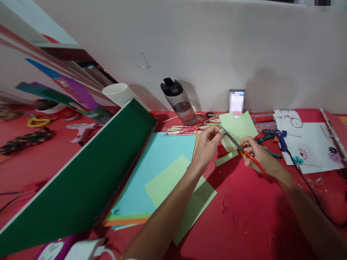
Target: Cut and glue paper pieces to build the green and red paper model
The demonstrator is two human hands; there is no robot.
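My right hand (256,155) grips the scissors (255,162) by their red handles, with the blades pointing up and left. The blade tips reach the fingertips of my left hand (208,142). Those fingers are pinched together on a small piece of light green paper (222,131), mostly hidden by the thumb. Just behind the blades lies a larger light green sheet (240,128). A narrow green paper strip (226,158) rests on the red table below it. Under my left forearm are more light green sheets (199,206) and a stack of paper with blue (170,144) on top.
A dark green board (89,173) leans at the left. Behind stand a water bottle (180,103), a white roll (121,94) and a phone (236,103). Thin sticks (187,130) lie near the bottle. A blue glue gun (282,139) with a cord and a flower-decorated white sheet (311,144) are right.
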